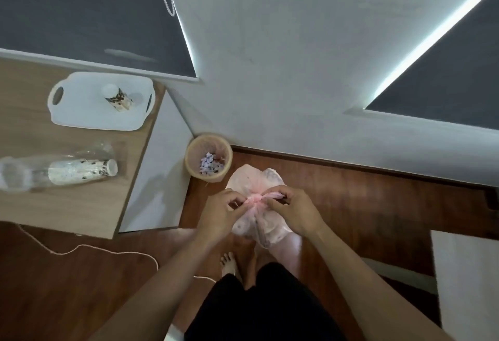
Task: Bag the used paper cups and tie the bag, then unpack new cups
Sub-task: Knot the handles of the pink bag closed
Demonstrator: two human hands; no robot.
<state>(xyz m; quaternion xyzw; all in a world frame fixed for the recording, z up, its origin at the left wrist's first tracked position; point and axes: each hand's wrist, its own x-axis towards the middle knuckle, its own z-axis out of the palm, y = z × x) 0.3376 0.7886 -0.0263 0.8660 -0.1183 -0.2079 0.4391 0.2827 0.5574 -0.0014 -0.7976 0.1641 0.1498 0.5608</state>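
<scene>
A thin pink plastic bag [266, 226] bulging with used paper cups hangs in front of me above the wooden floor. Its gathered neck is pinched between both hands. My left hand [220, 212] grips the neck from the left, and my right hand [293, 212] holds a twisted strand of the bag from the right. On the table at the left lies a clear plastic sleeve with a stack of new patterned cups [81, 172]. A short stack of patterned cups [117, 99] lies on the white tray [78, 113].
A round beige wastebasket [193, 161] with paper scraps stands on the floor by the wall corner. A thin cord [108, 254] trails over the floor at the left. My bare feet are below the bag. A white panel is at the right edge.
</scene>
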